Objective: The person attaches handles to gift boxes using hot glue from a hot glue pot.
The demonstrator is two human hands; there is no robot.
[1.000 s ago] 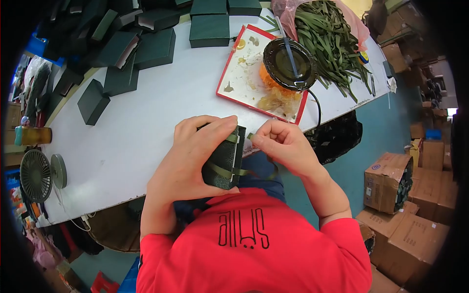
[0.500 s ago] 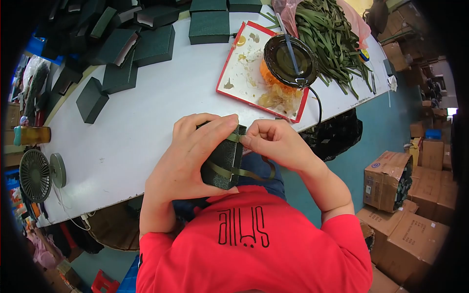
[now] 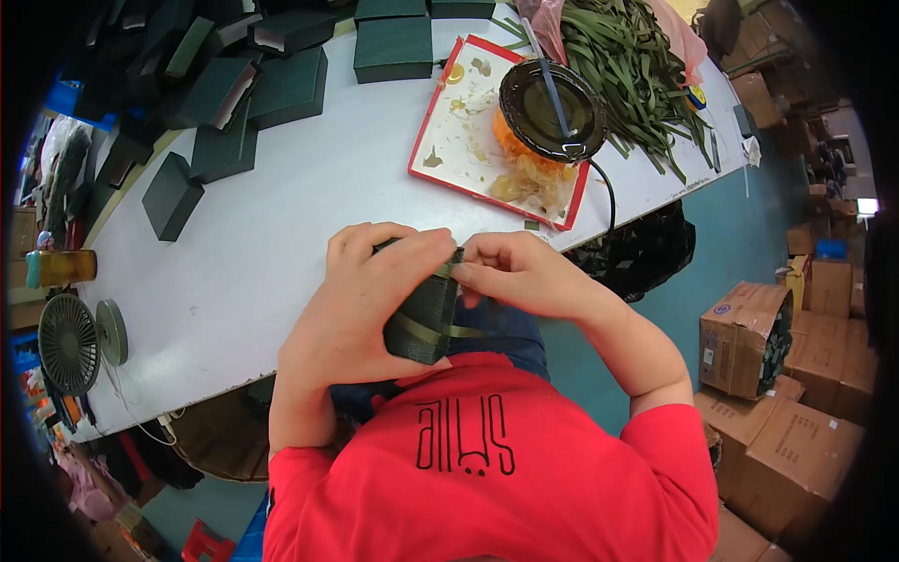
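One dark green box (image 3: 408, 342), held tilted at the near edge of the white table (image 3: 253, 272), in front of the red shirt (image 3: 468, 412). Left hand (image 3: 346, 300) spread around it, gripping. Right hand (image 3: 524, 272) pinched narrow at its upper edge; whether ribbon is between the fingertips, cannot tell.

Risks, as judged: green ribbon (image 3: 420, 330) could twist or slip askew if the pinch drifts or the left palm shifts; any glue on the fingertips could smear the cover. Beyond, the round black pan (image 3: 552, 122) holds glossy liquid, probably glue, a stick in it; a snagged black cable (image 3: 612, 201) might tip it.

Red-rimmed tray (image 3: 433, 108): flakes, amber crusts, pan above. Pink plastic bag (image 3: 691, 51) beside heaped green strips (image 3: 623, 75). Floor carton (image 3: 735, 342), open side: dark green pieces, details unclear.
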